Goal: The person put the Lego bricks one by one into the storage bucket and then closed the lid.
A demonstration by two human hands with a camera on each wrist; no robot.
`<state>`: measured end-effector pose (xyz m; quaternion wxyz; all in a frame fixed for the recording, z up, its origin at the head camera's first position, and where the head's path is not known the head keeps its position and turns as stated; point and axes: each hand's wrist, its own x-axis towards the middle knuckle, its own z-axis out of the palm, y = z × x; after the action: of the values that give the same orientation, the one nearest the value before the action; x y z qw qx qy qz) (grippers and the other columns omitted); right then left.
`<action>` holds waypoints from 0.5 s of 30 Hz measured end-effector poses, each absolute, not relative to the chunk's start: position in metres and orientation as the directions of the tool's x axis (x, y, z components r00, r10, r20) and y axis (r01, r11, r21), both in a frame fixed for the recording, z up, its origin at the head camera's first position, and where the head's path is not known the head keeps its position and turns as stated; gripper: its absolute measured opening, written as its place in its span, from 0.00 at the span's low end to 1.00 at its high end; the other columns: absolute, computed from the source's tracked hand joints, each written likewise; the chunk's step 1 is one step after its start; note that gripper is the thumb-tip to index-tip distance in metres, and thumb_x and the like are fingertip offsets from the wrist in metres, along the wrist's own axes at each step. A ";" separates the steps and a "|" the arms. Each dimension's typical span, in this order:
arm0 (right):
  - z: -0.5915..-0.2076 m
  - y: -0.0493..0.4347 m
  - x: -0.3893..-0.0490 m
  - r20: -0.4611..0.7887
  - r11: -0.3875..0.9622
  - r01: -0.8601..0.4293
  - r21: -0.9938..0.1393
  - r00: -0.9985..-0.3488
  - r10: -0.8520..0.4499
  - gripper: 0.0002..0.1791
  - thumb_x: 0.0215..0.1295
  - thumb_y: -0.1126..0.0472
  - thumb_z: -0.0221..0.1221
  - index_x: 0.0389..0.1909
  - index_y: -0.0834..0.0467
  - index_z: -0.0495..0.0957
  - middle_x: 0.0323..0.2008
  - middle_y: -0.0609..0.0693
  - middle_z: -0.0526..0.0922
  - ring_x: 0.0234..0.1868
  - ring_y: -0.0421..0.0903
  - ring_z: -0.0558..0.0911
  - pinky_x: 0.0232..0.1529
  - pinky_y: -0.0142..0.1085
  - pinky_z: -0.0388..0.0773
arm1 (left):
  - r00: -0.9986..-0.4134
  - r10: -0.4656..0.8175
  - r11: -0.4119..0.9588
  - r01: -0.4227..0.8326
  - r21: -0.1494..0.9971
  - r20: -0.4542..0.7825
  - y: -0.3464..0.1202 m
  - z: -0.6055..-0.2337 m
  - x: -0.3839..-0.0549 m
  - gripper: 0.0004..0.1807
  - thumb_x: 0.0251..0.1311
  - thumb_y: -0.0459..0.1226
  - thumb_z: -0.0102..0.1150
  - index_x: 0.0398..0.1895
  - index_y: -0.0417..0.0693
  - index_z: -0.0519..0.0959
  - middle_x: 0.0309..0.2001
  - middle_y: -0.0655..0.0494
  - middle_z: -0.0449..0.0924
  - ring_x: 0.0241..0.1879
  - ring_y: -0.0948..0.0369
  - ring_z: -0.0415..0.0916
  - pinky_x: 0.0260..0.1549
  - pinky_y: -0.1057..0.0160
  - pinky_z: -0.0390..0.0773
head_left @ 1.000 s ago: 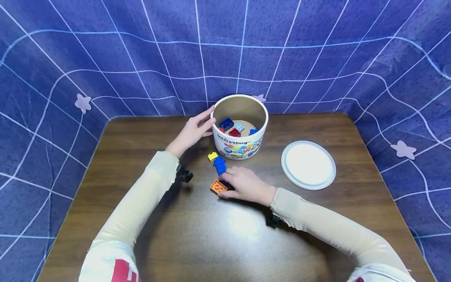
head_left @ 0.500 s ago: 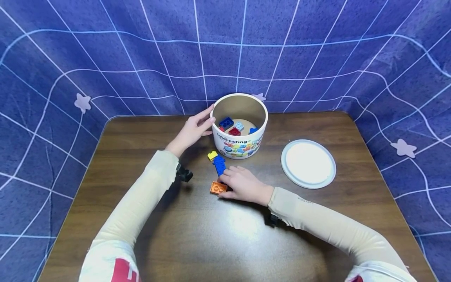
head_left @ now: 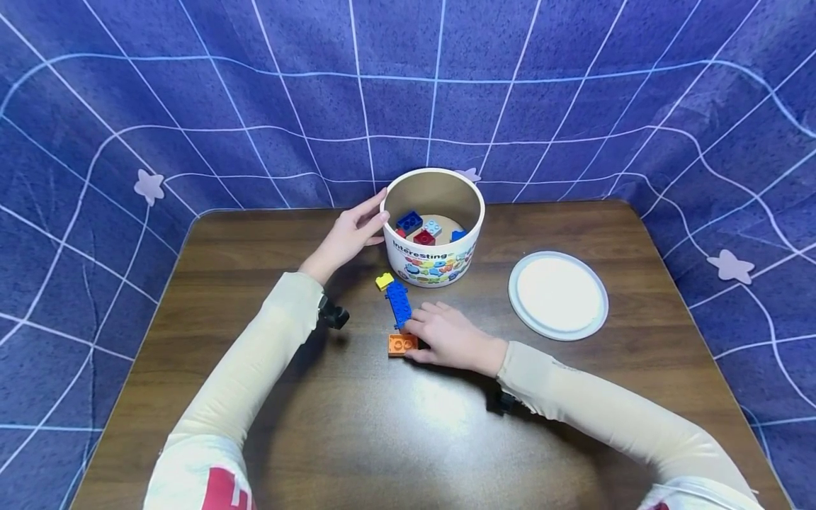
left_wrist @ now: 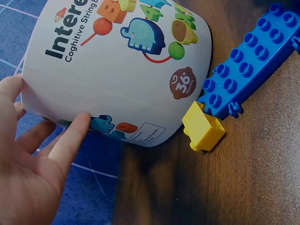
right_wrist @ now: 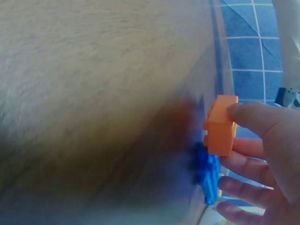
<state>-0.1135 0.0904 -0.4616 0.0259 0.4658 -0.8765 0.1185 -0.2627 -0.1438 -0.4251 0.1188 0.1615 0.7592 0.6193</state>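
Brown table [head_left: 357, 439], blue grid-line cloth [head_left: 255, 106] behind — R hand [head_left: 449, 336] w/ orange brick [head_left: 395, 346], L hand [head_left: 344, 237] at white tub [head_left: 433, 273].
R thumb + fingers clamped on orange brick, hollow side toward head cam, at near end of studded blue piece [head_left: 399, 304]; can't tell if brick touches table. L fingers spread apart, resting against tub's side by the rim. Yellow brick [head_left: 384, 282] sits at blue piece's far end, just beside tub — touching or nearly. Tub upright, dk blue brick [head_left: 409, 222], dk red brick [head_left: 424, 239] & lt blue brick [head_left: 433, 227] inside, plus other bits partly hidden. Round white disc [head_left: 558, 296] lies flat, right of tub, well apart from it.
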 end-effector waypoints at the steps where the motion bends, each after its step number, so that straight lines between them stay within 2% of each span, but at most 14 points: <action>1: -0.460 0.093 -0.114 0.154 0.539 -0.820 -0.190 -0.567 -0.809 0.17 0.68 0.45 0.68 0.45 0.55 0.85 0.38 0.47 0.83 0.42 0.48 0.79 0.47 0.42 0.79 | -0.920 0.392 0.180 0.098 0.979 0.019 -0.144 -0.425 -0.263 0.32 0.80 0.40 0.53 0.83 0.57 0.59 0.79 0.43 0.62 0.71 0.40 0.69 0.58 0.44 0.81; 15: -0.432 0.126 -0.124 0.207 0.548 -0.810 -0.209 -0.585 -0.784 0.16 0.68 0.48 0.68 0.47 0.56 0.86 0.38 0.46 0.82 0.41 0.46 0.79 0.44 0.41 0.81 | -0.920 0.392 0.189 0.100 0.977 0.018 -0.143 -0.424 -0.262 0.32 0.80 0.40 0.52 0.83 0.57 0.58 0.79 0.41 0.60 0.71 0.39 0.68 0.58 0.43 0.80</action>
<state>-0.1239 0.1256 -0.4318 0.0447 0.4535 -0.8788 0.1417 -0.2616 -0.1429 -0.4238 0.1186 0.1614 0.7617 0.6162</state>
